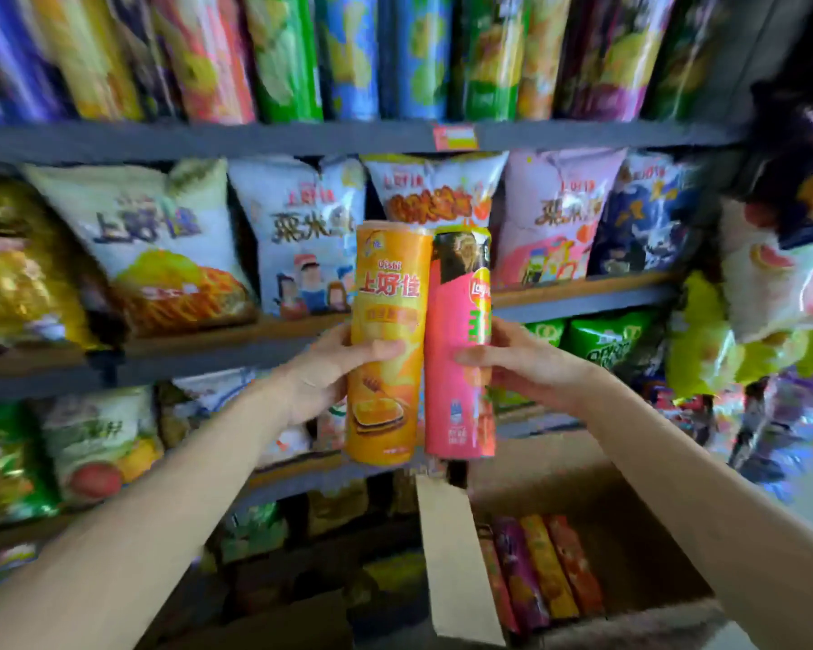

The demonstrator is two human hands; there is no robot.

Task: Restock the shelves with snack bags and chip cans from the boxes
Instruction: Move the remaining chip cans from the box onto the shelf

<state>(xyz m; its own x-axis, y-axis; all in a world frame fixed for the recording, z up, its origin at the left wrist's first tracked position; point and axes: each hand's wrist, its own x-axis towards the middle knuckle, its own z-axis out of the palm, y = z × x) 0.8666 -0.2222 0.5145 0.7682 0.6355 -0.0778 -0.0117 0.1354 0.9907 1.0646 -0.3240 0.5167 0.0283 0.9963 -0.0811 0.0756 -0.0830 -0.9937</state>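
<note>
My left hand [329, 368] grips an orange chip can [388, 293] around its middle, held upright. My right hand [522, 363] grips a pink chip can [458, 321] the same way. The two cans touch side by side in front of the shelves. Below on the right, an open cardboard box [630, 532] holds several more chip cans [540, 570] lying flat. The top shelf [301, 136] carries a row of upright chip cans [348, 53]. The middle shelf [583, 293] is lined with snack bags [301, 232].
Lower shelves hold more snack bags [99, 443], including green ones [606, 340] at the right. Bags hang on a rack [770, 293] at the far right. A box flap [456, 560] stands up under the cans. A price tag [454, 136] sits on the top shelf edge.
</note>
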